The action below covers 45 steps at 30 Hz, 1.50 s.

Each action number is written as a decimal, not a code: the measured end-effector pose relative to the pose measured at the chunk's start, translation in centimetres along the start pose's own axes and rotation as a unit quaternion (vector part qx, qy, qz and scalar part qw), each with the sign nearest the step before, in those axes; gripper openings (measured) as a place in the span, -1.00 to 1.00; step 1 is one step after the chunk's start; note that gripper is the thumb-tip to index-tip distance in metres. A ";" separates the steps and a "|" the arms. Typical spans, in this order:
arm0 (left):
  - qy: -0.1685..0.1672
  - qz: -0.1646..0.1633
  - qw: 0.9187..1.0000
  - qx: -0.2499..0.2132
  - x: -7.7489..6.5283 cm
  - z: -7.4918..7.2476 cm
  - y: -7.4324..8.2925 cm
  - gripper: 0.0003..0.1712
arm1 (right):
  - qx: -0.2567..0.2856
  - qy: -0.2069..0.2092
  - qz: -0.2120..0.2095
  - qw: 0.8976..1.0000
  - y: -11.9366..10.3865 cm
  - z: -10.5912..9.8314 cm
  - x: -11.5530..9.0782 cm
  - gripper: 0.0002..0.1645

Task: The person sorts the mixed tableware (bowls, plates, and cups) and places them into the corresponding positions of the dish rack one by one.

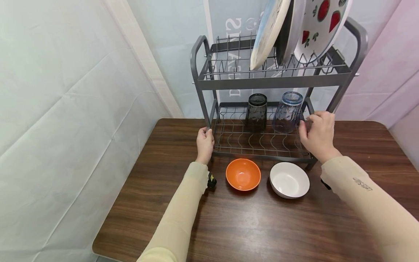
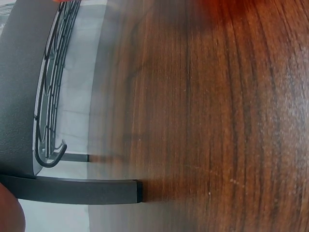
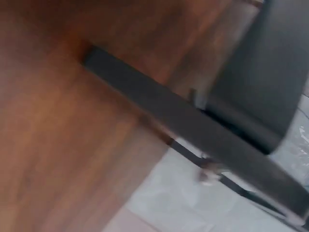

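Observation:
A two-tier dark grey dish rack (image 1: pixel 271 83) stands at the back of the table. My left hand (image 1: pixel 205 145) grips its left front leg low down; that leg's dark foot (image 2: pixel 96 190) shows in the left wrist view. At the opposite side, my right hand (image 1: pixel 319 136) is beside the right front leg, thumb and bent fingers apart, hiding part of the leg. The right wrist view is blurred, with the dark leg (image 3: pixel 159 104) slanting across it. On the lower tier, a dark glass (image 1: pixel 256 112) and a bluish glass (image 1: pixel 288 112) stand upside down.
In front of the rack sit an orange bowl (image 1: pixel 243 175) and a white bowl (image 1: pixel 289 181) with a dark rim. Several plates stand on edge in the upper tier, including a strawberry-patterned plate (image 1: pixel 315 27). Pale fabric (image 1: pixel 82 109) hangs behind the brown wooden table (image 1: pixel 157 203).

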State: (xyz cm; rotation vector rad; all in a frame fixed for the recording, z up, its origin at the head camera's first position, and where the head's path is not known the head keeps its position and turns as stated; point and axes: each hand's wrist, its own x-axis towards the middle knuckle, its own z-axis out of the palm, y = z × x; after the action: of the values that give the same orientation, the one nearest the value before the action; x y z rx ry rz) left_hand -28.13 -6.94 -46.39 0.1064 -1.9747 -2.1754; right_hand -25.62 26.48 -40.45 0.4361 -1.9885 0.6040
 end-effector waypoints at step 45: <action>0.011 -0.017 1.000 0.012 -0.5 0.1 1.0 -0.66 | -0.042 -0.209 0.477 0.853 1.1 -1.1 -1.7 -0.45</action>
State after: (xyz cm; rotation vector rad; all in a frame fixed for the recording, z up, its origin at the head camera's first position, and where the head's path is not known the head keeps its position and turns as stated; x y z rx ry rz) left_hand -27.53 -6.77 -45.46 0.1694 -2.0028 -2.1616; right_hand -24.69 28.11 -41.74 -0.5958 -2.5948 1.0799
